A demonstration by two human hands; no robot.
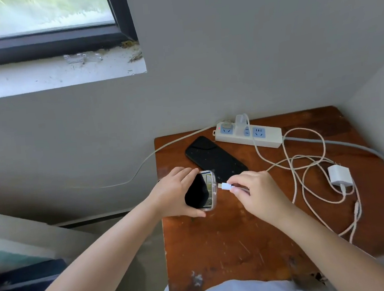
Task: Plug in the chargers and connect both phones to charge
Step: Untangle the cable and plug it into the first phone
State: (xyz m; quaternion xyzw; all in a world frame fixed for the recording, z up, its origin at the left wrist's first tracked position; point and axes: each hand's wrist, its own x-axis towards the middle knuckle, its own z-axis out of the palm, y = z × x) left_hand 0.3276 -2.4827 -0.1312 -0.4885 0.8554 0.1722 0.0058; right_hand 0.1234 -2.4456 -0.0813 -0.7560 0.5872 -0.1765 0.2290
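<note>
My left hand holds a phone in a clear case above the table's left edge, dark screen up. My right hand pinches a white cable plug, its tip a small gap from the phone's end. A second black phone lies flat on the wooden table. One white charger sits plugged into the white power strip at the back. Another white charger lies loose on the right among looped white cables.
Walls close the table in at the back and right. A grey power cord runs off to the right from the strip; a thin white cord trails left off the table. A window sill is at the upper left.
</note>
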